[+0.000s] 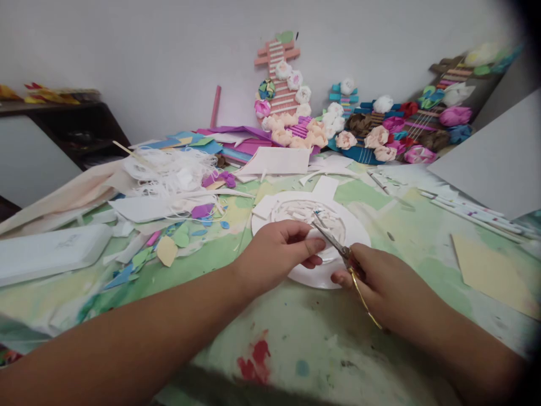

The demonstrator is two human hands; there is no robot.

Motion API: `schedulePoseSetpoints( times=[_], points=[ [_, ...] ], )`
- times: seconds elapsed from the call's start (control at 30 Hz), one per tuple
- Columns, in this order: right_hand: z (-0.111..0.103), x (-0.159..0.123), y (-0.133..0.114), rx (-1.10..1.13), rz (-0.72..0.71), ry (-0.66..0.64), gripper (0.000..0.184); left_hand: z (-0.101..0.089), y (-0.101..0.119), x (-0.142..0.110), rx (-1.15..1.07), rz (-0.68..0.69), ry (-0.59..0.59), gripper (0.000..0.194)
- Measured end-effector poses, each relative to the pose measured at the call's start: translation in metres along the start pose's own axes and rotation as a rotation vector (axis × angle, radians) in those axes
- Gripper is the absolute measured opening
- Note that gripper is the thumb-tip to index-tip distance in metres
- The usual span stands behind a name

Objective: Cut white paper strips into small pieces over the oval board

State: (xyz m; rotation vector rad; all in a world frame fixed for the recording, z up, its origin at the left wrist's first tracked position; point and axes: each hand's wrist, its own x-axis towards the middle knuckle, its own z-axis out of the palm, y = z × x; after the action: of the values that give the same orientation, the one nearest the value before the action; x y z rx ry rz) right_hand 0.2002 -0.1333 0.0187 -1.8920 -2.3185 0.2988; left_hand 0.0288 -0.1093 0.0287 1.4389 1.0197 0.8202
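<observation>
Scissors with slim metal blades and gold-coloured handles (347, 257) sit in the right hand (380, 282), whose grip is closed around the handles. The blades point far and left, their tips over a round white disc with a raised ring (359, 228). The left hand (276, 248) is just beside the blades above the disc's near left part, its grip narrow, thumb and fingers pinched; a pale sliver seems to be between them, but it is too small to be sure.

A slip of the blades could nick the left fingertips, since they are so near the cutting edges. A sleeve-free wrist or low knuckle brushing the ring could shift the loose-looking pieces within it, if they are not glued.

That ring works as a shallow container, with short white strips (296, 210) spread inside. On the left of the green-and-yellow, paint-stained tabletop (321, 332) lies a long white plastic case (54, 254); its contents are hidden. Far left, a dark open-fronted cabinet (80, 121) holds objects too dim to name, with yellow and red crafted pieces (46, 94) on top.
</observation>
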Motion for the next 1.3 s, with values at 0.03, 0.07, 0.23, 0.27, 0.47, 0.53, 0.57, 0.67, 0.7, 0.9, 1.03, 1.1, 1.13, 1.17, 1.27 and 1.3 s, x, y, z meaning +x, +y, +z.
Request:
schedulePoseSetpoints(
  times=[0.03, 0.07, 0.23, 0.27, 0.47, 0.53, 0.57, 0.67, 0.7, 0.9, 1.03, 1.1, 1.13, 1.17, 1.27, 1.3],
  points=[
    [0.0, 0.0, 0.001, -0.01, 0.004, 0.001, 0.029, 0.0, 0.0, 0.0, -0.012, -0.002, -0.002, 0.015],
    [0.0, -0.001, 0.001, -0.015, 0.01, 0.001, 0.03, 0.0, 0.0, 0.0, -0.014, 0.003, -0.001, 0.016],
    [0.002, -0.006, -0.004, 0.074, -0.01, 0.033, 0.028, 0.001, 0.0, -0.003, 0.088, 0.074, -0.02, 0.017],
    [0.003, -0.006, -0.006, 0.1, -0.021, 0.039, 0.029, 0.001, 0.0, -0.004, 0.102, 0.08, -0.022, 0.017],
    [0.003, -0.004, -0.005, 0.068, 0.016, 0.056, 0.033, 0.0, 0.0, -0.003, -0.012, 0.025, 0.009, 0.018],
    [0.003, -0.003, -0.002, 0.029, 0.016, 0.059, 0.036, -0.002, 0.001, -0.002, -0.046, 0.012, 0.031, 0.018],
    [0.002, -0.003, 0.0, 0.012, 0.013, 0.059, 0.036, -0.003, 0.001, -0.002, -0.042, 0.013, 0.04, 0.017],
    [0.002, -0.005, 0.002, -0.033, 0.015, 0.057, 0.036, -0.003, 0.001, -0.002, 0.017, 0.015, 0.016, 0.015],
    [0.002, -0.006, 0.001, -0.039, 0.015, 0.057, 0.036, -0.002, 0.001, -0.002, 0.038, 0.012, -0.007, 0.014],
    [0.004, -0.003, 0.0, -0.029, 0.018, 0.033, 0.035, 0.002, -0.002, -0.001, 0.069, -0.033, -0.026, 0.015],
    [0.004, 0.001, 0.004, -0.037, 0.034, 0.001, 0.037, 0.0, -0.003, 0.001, -0.008, -0.065, 0.036, 0.014],
    [0.004, 0.001, 0.005, -0.034, 0.034, -0.006, 0.038, 0.0, -0.005, 0.002, -0.016, -0.08, 0.028, 0.014],
    [0.005, 0.001, 0.004, -0.033, 0.034, -0.006, 0.038, 0.0, -0.006, 0.003, -0.007, -0.093, 0.013, 0.014],
    [0.005, 0.001, 0.004, -0.031, 0.033, -0.006, 0.037, 0.0, -0.007, 0.003, 0.005, -0.105, -0.006, 0.015],
    [0.006, 0.0, 0.002, -0.027, 0.026, -0.014, 0.034, 0.002, -0.009, 0.002, 0.017, -0.124, -0.047, 0.019],
    [0.005, -0.001, 0.002, -0.034, 0.03, -0.017, 0.034, 0.002, -0.009, 0.002, 0.016, -0.126, -0.045, 0.019]
  ],
)
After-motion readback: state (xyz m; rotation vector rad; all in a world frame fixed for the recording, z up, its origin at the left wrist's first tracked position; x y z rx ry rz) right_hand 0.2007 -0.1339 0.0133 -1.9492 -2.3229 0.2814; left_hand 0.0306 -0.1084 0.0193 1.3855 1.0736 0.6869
